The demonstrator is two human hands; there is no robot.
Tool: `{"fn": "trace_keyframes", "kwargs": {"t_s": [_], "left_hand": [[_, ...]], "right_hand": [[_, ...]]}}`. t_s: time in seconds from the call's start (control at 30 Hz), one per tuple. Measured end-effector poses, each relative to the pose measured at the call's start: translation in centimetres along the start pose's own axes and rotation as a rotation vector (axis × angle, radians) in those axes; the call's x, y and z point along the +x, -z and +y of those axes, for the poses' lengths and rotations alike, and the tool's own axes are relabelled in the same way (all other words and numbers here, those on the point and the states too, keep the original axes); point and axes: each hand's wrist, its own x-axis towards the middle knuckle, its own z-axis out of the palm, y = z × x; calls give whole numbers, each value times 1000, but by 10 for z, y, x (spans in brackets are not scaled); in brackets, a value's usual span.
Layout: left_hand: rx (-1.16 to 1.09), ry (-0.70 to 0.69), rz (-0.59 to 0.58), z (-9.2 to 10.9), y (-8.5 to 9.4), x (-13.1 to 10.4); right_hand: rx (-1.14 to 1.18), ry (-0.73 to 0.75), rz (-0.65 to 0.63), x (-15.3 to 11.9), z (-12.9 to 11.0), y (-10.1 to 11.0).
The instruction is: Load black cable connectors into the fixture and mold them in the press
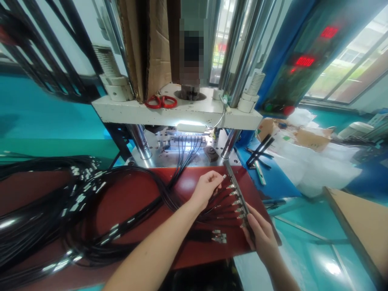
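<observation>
My left hand is closed in a pinch on a black cable's metal connector, close to the upper part of a long dark metal bar. Wrapped round the bar's lower end is my right hand, holding it at a slant above the red table. Several cable connectors sit in a row along the bar's left side, their black cables running left. Below them, more loose connectors lie on the table.
Coiled black cables cover the left of the red table. Behind stands a press with a white plate, red scissors and cables in its lit fixture. Pliers and a cutter lie right.
</observation>
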Motion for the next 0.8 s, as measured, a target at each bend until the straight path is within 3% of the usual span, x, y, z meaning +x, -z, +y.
{"fn": "trace_keyframes", "kwargs": {"t_s": [0.23, 0.43, 0.6, 0.7, 0.8], "left_hand": [[269, 35, 44, -6, 0, 2], [339, -44, 33, -4, 3, 2], [355, -43, 39, -8, 8, 5], [491, -49, 13, -11, 12, 10], [678, -147, 59, -10, 15, 13]], "right_hand": [[-48, -12, -56, 1, -1, 4], [-71, -58, -57, 2, 1, 3], [-64, -9, -65, 4, 4, -1], [-157, 9, -159, 9, 2, 1], [-229, 18, -270, 15, -4, 2]]}}
